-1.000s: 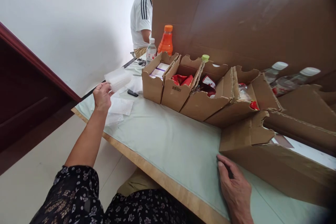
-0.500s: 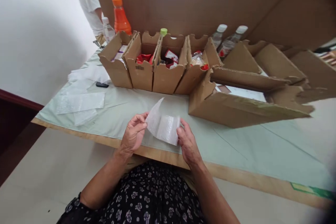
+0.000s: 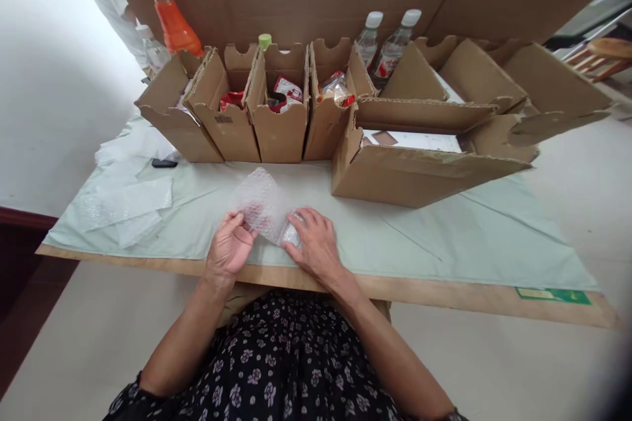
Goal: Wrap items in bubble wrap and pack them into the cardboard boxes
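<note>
A clear sheet of bubble wrap (image 3: pixel 263 200) stretches between my two hands near the table's front edge. My left hand (image 3: pixel 231 243) pinches its lower left side between thumb and fingers, holding that part raised. Under my right hand (image 3: pixel 315 241) lies the folded or rolled end of the wrap, with the palm and fingers closed over it. Whether anything is wrapped inside cannot be made out. Farther left, several loose bubble wrap pieces (image 3: pixel 129 202) lie in a pile on the pale green cloth.
Cardboard bins (image 3: pixel 282 128) with packets stand in a row behind my hands. A longer cardboard box (image 3: pixel 390 174) sits to the right. Behind are an orange bottle (image 3: pixel 176 26) and clear bottles (image 3: pixel 394 49). A small black object (image 3: pixel 164 163) lies left, and a person stands beyond.
My right hand has turned palm down over the folded end of the wrap. The free part has been opened out leftward by my left hand. The view has shifted.
</note>
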A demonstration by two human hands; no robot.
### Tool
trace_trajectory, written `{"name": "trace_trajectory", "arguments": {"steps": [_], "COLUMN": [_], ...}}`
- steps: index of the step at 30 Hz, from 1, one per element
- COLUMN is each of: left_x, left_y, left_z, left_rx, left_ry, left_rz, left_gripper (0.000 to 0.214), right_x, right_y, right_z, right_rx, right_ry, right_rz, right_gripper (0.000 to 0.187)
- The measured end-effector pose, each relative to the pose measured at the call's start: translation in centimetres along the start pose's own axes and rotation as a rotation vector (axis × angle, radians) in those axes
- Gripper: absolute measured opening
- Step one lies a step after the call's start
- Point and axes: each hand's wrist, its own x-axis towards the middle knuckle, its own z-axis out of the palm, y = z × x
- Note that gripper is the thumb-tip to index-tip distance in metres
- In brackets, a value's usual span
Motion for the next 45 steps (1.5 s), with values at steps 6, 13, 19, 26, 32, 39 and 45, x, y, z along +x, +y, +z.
{"name": "trace_trajectory", "arguments": {"steps": [6,13,19,26,32,39,45], "left_x": [0.9,-0.6,-2.8,-1.3,-0.1,0.3,-0.5], "left_y": [-0.1,-0.6,-1.4,0.1,1.0,1.3,0.4], "left_z": [-1.4,0.1,1.8,1.8,2.1,0.4,-0.4], "left_rx": [0.05,0.167,0.263,0.654,0.867,1.37,1.575], "left_ry": [0.122,0.107,0.023,0.019,-0.083,-0.091,-0.023], "left_rz": [0.028,0.088,-0.088,-0.043,0.127,0.273,0.663], "left_gripper": [0.025,0.042,0.048,0.063,0.046,0.064,0.057], "right_x": [-2.3,-9.0,-11.6,-10.5,-8.6,-7.8,-9.0], "right_y": [3.4,8.9,12.2,12.3,11.5,13.6,14.2], "right_z": [-1.5,-7.7,-8.4,-8.8,-8.6,-7.6,-7.3], "right_rx": [0.097,0.448,0.53,0.474,0.332,0.1,-0.175], "right_ry": [0.157,0.435,0.613,0.475,0.627,0.661,0.68], "right_rz": [0.11,0.311,0.628,0.824,0.632,0.469,0.446], "right_gripper": [0.014,0.015,0.035,0.079,0.05,0.05,0.046]}}
